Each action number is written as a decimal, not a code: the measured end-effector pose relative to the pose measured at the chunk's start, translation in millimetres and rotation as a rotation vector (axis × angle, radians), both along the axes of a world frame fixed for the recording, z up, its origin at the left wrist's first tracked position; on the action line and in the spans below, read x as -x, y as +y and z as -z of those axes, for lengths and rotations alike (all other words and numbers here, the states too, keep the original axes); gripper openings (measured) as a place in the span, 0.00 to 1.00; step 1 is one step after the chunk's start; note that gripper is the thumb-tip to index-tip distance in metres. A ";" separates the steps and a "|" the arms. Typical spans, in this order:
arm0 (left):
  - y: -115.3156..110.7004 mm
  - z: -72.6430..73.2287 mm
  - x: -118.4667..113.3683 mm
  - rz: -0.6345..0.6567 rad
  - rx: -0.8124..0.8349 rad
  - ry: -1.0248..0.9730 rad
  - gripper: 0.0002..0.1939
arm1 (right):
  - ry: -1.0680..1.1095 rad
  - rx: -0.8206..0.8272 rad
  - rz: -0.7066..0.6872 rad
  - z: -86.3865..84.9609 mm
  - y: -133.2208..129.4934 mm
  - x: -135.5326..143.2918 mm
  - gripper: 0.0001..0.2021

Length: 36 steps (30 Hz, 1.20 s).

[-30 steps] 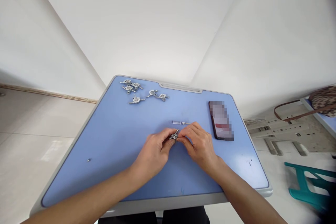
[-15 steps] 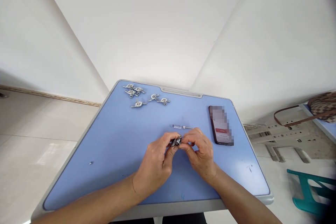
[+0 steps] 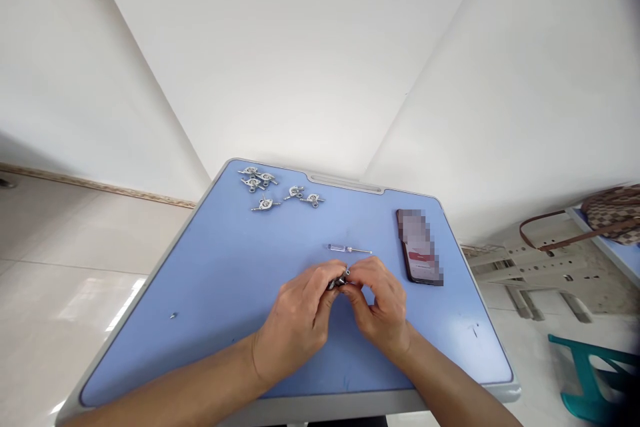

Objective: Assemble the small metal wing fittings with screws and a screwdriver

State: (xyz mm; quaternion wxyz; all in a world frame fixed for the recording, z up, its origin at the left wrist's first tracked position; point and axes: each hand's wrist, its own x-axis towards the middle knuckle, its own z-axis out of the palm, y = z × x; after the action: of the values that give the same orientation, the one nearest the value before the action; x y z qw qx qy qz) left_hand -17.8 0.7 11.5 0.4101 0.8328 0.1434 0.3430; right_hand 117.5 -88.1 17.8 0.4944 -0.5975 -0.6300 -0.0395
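Some left-hand fingers (image 3: 320, 274) and right-hand fingers (image 3: 373, 272) pinch a knobbly, grey metal fitting (image 3: 339, 280).

Phone (image 3: 414, 247): dark case, screen lit, partly pixelated; lies on right of blue tabletop (image 3: 215, 273). Right, beyond it: checked bag (image 3: 613, 213) with brown strap (image 3: 580, 238); beige perforated frame (image 3: 545, 271) nearby. Near right: teal-green stool (image 3: 583, 367). White wall (image 3: 300, 60) at far side; pale tiled floor (image 3: 55, 307), left.

Table (image 3: 215, 267), blue top, grey rim.
On it: six metal fittings (image 3: 265, 204), far left; clear-handled screwdriver (image 3: 339, 248), near the middle; phone (image 3: 418, 250), right; small metal piece (image 3: 173, 315), near left.
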 end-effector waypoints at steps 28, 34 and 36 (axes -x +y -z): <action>10.4 1.3 -9.2 0.004 0.358 0.180 0.07 | -0.439 0.843 0.446 -3.8 23.3 -27.4 0.11; 12.8 -0.5 -8.9 -0.002 0.388 0.165 0.08 | -0.435 0.755 0.436 -13.8 23.8 -25.5 0.06; 16.5 -0.4 -10.4 0.008 0.504 0.126 0.07 | -0.265 0.615 0.421 -20.9 16.0 -24.2 0.04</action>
State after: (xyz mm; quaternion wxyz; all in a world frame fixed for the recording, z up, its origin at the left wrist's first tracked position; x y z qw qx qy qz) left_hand -7.4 17.2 11.9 0.5964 0.7244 0.2464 0.2424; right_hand 141.7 -72.1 38.7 0.1878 -0.8235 -0.5346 -0.0264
